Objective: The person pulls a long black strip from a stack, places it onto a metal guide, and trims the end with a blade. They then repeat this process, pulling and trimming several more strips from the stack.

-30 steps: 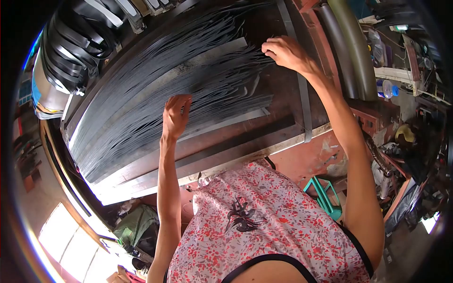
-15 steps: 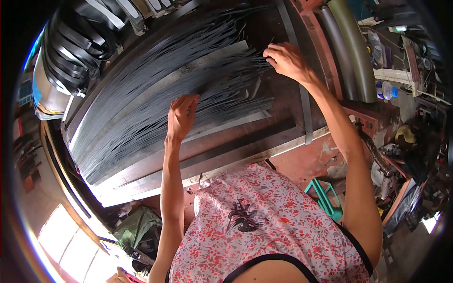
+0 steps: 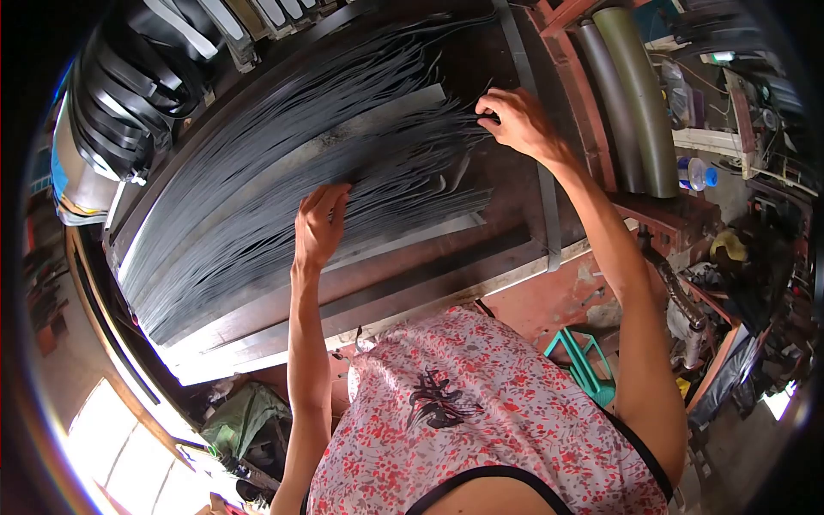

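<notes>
Dark strips (image 3: 232, 202) lie fanned lengthwise across the tabletop (image 3: 515, 193) in front of us, drawn together toward the far left and fraying into loose ends at the right. A wider grey band (image 3: 343, 124) runs between them, and a flat strap (image 3: 536, 146) crosses the tabletop beyond the loose ends. Our right hand (image 3: 519, 120) is at those ends, thumb and fingers curled in and pinching dark tips. Our left hand (image 3: 319, 225) is over the middle of the bundle, fingers side by side and bent; we cannot tell whether it grips any strips or only rests on them.

Around us, black looped bands (image 3: 129, 94) hang at the upper left, just beside the bundle. Two rolls, one olive (image 3: 639, 103) and one grey (image 3: 608, 112), stand behind a red frame (image 3: 588, 103) at the right, with a bottle (image 3: 693, 173) near them. Below the tabletop we see a green stool (image 3: 585, 365) and a dark green bag (image 3: 245, 421). Our left hand and its shadow hide part of the strips.

Compared with half a second ago, our view has shifted slightly, so the surroundings sit a little lower; both hands keep nearly the same places. Against one second ago, our right hand is slightly closer to our body.
</notes>
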`<act>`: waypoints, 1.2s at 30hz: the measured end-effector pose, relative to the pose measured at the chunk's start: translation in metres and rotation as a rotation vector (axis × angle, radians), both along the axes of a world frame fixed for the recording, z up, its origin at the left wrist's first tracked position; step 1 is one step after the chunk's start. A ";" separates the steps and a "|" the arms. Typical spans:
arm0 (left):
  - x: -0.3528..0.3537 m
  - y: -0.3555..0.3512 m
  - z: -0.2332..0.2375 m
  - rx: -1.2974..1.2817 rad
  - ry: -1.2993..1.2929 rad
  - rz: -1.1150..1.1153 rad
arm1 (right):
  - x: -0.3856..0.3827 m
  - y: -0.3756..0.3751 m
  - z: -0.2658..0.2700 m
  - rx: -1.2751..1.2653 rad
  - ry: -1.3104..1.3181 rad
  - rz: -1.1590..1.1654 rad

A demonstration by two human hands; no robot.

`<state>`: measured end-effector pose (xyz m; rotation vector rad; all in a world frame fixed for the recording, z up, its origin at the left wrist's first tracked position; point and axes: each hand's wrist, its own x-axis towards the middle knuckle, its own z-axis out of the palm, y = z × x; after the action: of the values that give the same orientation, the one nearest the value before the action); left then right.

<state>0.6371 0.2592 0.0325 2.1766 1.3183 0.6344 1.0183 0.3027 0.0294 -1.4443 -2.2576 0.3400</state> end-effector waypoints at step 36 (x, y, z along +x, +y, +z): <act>0.044 0.108 0.081 0.615 0.156 -0.095 | -0.146 0.016 0.164 0.672 -0.239 -0.004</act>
<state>0.6813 0.3669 0.1133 2.8080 1.1899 0.9432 0.8725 0.3183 0.1931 -1.1605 -2.2217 -0.5755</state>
